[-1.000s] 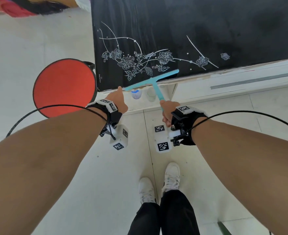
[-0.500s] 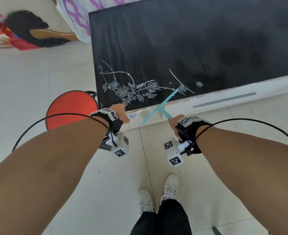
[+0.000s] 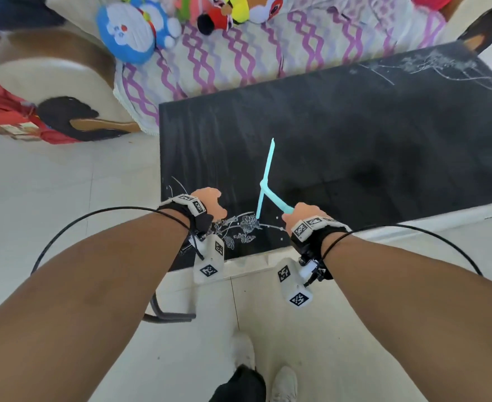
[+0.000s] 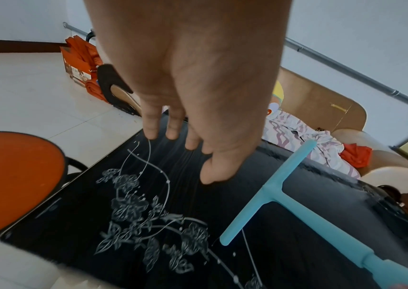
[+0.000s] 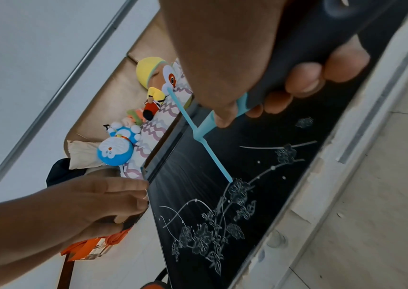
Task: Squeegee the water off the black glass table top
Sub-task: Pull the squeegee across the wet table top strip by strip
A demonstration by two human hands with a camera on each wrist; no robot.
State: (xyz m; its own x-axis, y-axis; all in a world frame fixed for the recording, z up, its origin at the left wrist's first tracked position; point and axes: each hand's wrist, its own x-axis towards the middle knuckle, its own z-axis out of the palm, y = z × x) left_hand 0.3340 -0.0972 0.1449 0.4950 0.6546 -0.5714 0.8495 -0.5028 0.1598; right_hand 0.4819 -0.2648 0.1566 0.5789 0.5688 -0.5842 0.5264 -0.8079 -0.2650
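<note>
Squeegee swung round since half a second before: then slanted low at the near edge of the table, now blade turned nearly end-on, pointing away toward the sofa. Lower tip close to the glass beside the etched flowers; whether touching could not be told. Looked lifted and carried back inward rather than pressed flat. Judged a reset between strokes: one pull to the near edge ended, another about to start farther in. Fine streaks visible on the glass in the left wrist view, so water probably left to clear.

Right hand wrapped round the handle, fingers curled under it. Left hand relaxed and holding nothing, hovering over the table's left edge. Red stool just beside that corner.
</note>
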